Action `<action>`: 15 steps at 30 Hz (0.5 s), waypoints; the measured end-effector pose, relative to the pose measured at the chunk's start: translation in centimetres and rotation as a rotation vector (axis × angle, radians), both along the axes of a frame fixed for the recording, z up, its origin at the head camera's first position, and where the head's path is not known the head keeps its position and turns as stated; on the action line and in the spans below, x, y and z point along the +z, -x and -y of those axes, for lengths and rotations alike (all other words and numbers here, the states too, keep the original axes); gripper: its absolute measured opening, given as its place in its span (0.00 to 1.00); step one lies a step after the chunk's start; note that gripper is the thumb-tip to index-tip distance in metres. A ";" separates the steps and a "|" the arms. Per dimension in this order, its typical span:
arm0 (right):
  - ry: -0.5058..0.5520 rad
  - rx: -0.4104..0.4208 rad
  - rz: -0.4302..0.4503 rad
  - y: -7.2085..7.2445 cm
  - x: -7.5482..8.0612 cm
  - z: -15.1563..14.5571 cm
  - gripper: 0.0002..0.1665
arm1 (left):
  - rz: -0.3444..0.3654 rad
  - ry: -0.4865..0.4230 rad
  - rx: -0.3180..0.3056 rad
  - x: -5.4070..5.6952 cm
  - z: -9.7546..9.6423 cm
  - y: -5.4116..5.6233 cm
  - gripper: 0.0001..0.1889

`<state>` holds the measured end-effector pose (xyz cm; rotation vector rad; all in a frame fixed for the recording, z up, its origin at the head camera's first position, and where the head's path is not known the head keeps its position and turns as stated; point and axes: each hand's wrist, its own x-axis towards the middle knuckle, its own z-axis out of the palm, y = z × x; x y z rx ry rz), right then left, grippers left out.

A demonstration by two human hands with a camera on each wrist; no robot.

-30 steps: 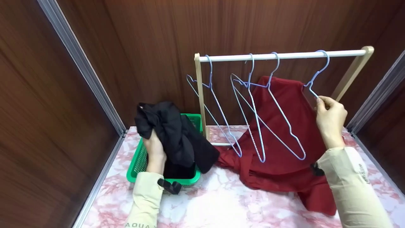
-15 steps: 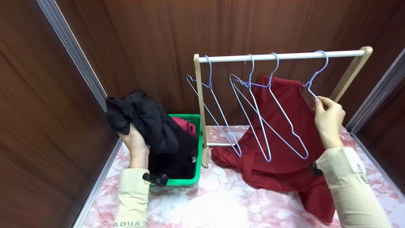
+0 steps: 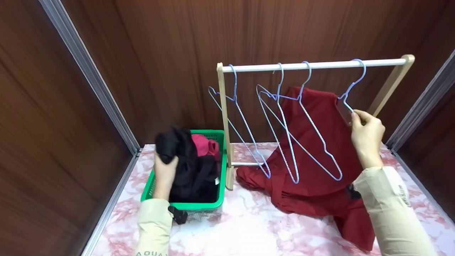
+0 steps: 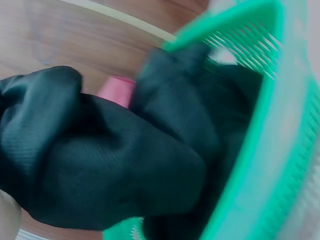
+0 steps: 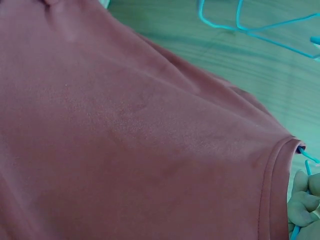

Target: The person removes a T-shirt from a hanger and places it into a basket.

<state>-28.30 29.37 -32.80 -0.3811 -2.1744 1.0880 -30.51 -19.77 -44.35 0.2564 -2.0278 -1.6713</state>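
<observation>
My left hand (image 3: pixel 165 174) grips a bunched black garment (image 3: pixel 169 144) over the left side of the green basket (image 3: pixel 206 205), with the lower folds lying inside it. In the left wrist view the black cloth (image 4: pixel 110 165) fills the middle, beside the basket's wall. My right hand (image 3: pixel 368 137) pinches one arm of a blue wire hanger (image 3: pixel 364 73) hooked on the rail. A dark red top (image 3: pixel 316 170) hangs from this hanger's other arm and spreads onto the table. In the right wrist view the hanger comes out of the stitched neck opening of the red top (image 5: pixel 175 135).
Several more wire hangers (image 3: pixel 292 151) hang from the white rail (image 3: pixel 332 65) to the left. The rack's wooden post (image 3: pixel 224 103) stands right beside the basket. Pink cloth (image 3: pixel 205 146) lies in the basket's back right. Brown panels (image 3: pixel 160 53) enclose the marbled table (image 3: pixel 241 227).
My left hand first carried the black garment left, then lowered it rightward into the basket, where pink cloth now shows. My right hand keeps its pinch on the hanger, almost still.
</observation>
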 end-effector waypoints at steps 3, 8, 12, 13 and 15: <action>-0.004 -0.004 0.004 0.0 0.1 0.0 0.19 | 0.092 0.135 -0.049 -1.7 -0.2 0.2 0.39; -0.006 -0.005 0.009 0.0 0.0 0.0 0.19 | 0.211 0.247 -0.150 -3.6 0.0 0.1 0.40; -0.003 -0.007 0.012 0.0 0.0 0.0 0.19 | 0.230 0.303 -0.212 -4.7 0.7 0.0 0.41; -0.004 -0.007 0.012 0.0 0.0 0.0 0.19 | 0.233 0.319 -0.209 -5.0 0.9 -0.1 0.41; -0.005 -0.007 0.011 0.0 0.0 0.0 0.19 | 0.208 0.346 -0.171 -5.5 1.5 -0.2 0.41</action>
